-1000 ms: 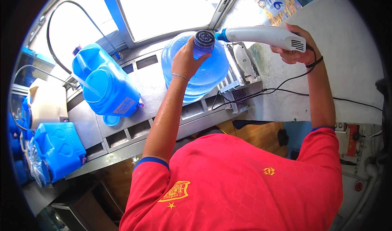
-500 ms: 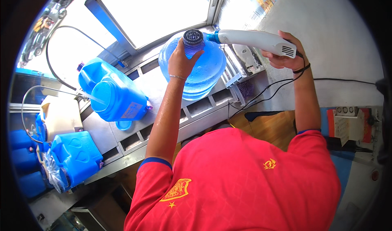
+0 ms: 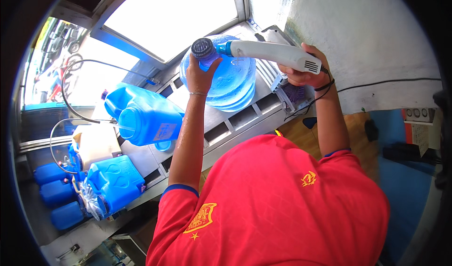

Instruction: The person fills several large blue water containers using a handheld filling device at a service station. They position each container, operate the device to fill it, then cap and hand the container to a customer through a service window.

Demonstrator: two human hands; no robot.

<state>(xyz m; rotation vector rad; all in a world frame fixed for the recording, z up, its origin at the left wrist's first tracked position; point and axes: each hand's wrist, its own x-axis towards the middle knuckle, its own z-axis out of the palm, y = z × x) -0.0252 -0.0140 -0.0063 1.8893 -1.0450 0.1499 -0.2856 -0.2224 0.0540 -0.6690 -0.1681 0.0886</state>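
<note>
A round, clear blue water jug (image 3: 231, 85) stands on the counter by the window, its neck topped by a black cap (image 3: 203, 48). My left hand (image 3: 200, 75) is wrapped round the neck just under the cap, thumb on the near side. In my right hand (image 3: 308, 71) is a white heat gun (image 3: 270, 52), gripped by its vented rear end. Its blue nozzle (image 3: 225, 48) points left at the neck, right beside the cap. My right-hand fingers curl under the handle and are partly hidden by it.
A blue water container (image 3: 157, 125) with a hose running to it stands left of the jug. Farther left are a beige container (image 3: 96, 143) and another blue container (image 3: 117, 179). The heat gun's black cord (image 3: 386, 81) trails to the right along the wall. Slots line the counter edge.
The view has shifted, with the containers now farther right in it. My left hand, the capped neck and the heat gun have moved left together. Both grips stay the same.
</note>
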